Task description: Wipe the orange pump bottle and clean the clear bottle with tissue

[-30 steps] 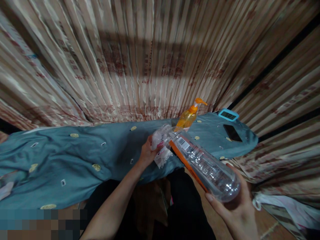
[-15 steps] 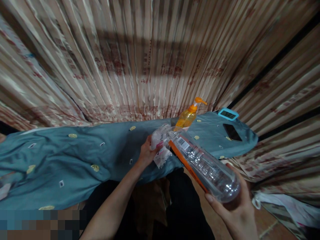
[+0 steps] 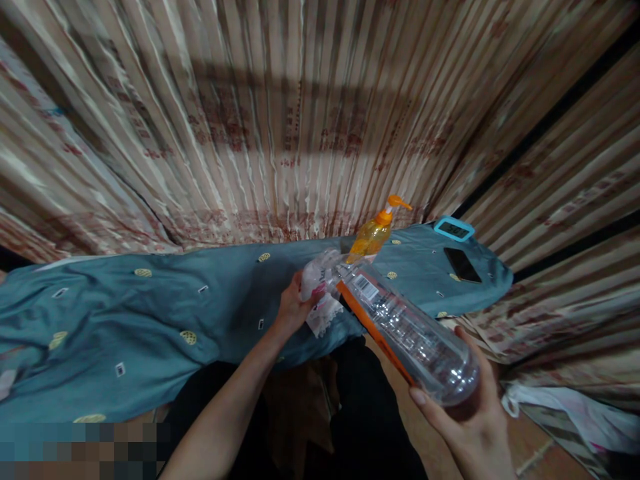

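Observation:
My right hand (image 3: 470, 420) cups the base of a large clear plastic bottle (image 3: 405, 327) with an orange label, held tilted with its neck pointing away from me. My left hand (image 3: 295, 307) is closed around a crumpled white cloth or wipe (image 3: 320, 293) pressed at the bottle's neck end. Both are held above the near edge of a table covered with a teal patterned cloth (image 3: 150, 313). An orange pump bottle (image 3: 375, 233) stands just behind the clear bottle's neck.
A blue-framed digital clock (image 3: 454, 229) and a dark phone (image 3: 463, 265) lie at the table's right end. Striped beige curtains (image 3: 300, 113) hang close behind and to the right. My dark-clad legs are below, and white fabric (image 3: 565, 407) lies on the floor right.
Almost nothing has changed; the view has shifted very slightly, and both hands keep the same hold on bottle and cloth.

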Available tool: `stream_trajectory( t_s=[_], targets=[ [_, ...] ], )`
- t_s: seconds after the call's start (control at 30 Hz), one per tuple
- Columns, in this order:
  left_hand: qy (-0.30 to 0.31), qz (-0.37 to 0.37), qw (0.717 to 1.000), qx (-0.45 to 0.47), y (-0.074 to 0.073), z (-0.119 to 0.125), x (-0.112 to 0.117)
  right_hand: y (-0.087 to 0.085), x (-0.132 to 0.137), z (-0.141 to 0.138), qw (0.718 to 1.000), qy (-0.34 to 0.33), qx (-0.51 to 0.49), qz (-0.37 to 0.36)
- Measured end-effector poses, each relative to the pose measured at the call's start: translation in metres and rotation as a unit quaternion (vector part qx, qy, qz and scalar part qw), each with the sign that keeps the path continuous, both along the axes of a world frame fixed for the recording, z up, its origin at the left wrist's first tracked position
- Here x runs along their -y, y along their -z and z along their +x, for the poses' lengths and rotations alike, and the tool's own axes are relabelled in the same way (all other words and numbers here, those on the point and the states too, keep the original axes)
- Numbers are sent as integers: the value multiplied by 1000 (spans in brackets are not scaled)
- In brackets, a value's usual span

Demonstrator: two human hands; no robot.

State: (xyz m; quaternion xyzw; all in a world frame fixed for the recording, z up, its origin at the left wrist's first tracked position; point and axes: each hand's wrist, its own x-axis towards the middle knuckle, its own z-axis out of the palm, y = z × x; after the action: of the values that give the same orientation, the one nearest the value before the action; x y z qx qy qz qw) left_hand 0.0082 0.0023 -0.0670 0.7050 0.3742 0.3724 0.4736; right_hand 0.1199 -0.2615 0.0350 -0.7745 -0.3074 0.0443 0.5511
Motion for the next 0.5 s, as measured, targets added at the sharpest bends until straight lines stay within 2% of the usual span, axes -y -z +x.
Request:
stream_trajectory(
  t_s=[0.5],
  targets=[
    [1, 1, 1000, 8, 3, 1, 0, 0, -2, -4, 1000, 9, -15, 21]
  ],
)
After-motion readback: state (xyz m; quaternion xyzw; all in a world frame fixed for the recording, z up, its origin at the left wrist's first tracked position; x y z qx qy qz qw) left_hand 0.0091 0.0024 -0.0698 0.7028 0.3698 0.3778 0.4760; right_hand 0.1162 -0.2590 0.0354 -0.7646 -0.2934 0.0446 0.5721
